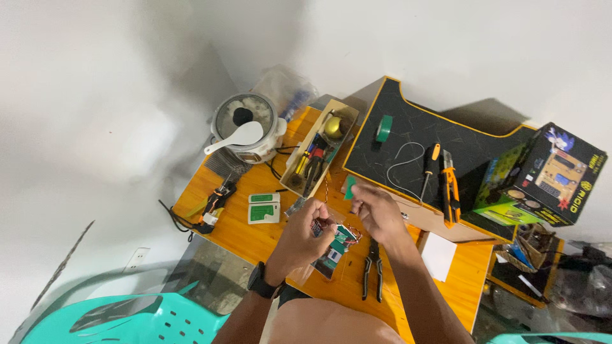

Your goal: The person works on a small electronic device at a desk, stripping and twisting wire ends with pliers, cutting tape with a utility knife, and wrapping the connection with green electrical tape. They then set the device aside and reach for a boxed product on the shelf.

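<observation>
**Wire bundle held over the orange table, mid-frame**

Wire bundle [341,234] sits between both hands at centre frame. Left hand [305,232] is curled around it; right hand [377,213] pinches a green strip [350,187]. Pliers [372,269] lie just right; the table [255,237] edge runs below, bare wood lower left.

Item: small bundle of thin red, white and orange wires [349,234], twisted together and joined to a small part whose detail is too small to make out. I hold it in my left hand [310,228], fingers closed round it, raised just above the orange wooden tabletop [255,237].

Item: small green strip of tape [350,187], flat, roughly upright, pinched at its lower end between the fingertips of my right hand [376,213]. It sits just above and right of the wire bundle, near but apart.
</observation>
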